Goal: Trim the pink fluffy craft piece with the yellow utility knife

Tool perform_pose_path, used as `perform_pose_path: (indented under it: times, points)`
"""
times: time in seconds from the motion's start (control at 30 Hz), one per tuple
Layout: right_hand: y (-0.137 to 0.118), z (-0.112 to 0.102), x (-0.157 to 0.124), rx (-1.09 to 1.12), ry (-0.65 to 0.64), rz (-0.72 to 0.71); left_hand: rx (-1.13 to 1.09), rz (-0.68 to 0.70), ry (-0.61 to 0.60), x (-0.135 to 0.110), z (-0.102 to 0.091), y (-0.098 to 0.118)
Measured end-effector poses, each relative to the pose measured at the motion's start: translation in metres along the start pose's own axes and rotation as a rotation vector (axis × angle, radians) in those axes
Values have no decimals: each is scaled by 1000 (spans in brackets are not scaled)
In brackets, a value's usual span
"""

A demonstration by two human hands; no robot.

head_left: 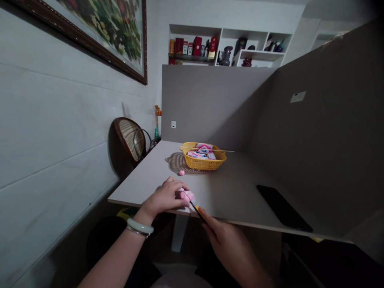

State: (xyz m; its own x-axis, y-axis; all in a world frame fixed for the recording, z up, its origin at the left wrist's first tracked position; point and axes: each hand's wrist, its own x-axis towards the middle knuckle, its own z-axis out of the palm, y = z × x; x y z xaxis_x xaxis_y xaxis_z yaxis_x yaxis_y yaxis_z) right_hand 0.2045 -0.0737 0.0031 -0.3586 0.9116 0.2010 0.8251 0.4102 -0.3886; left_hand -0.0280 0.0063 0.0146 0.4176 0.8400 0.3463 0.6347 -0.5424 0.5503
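pink lump (186, 196) gripped in left hand (166, 198); right hand (228, 240) grips black tool (196, 211).

Just behind my left hand (166, 198) sits a pale, smooth bangle (140, 227) with a thin silvery band (136, 231); my right hand (225, 240) and forearms are bare.

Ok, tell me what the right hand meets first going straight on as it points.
The pink piece under the left hand, at the table edge: the right hand aims its thin black-and-yellow tool straight at it. The tip looks nearly on it, though depth is unclear.
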Motion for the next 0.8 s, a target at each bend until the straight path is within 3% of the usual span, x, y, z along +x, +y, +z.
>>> perform_pose_path:
  times: [0.2, 0.4, 0.63, 0.8]
  points:
    - [-6, 2, 9, -60, -11, -12, -7, -48, 12, 0, 0, -2]
    - [3, -4, 3, 28, -29, -24, -42, -101, 1, -2, -2, -1]
    - [-7, 1, 11, 1, -7, -16, -44, -86, 5, 0, -1, -3]
    - [4, -3, 2, 63, -14, -16, -42, -106, 5, -2, -1, -2]
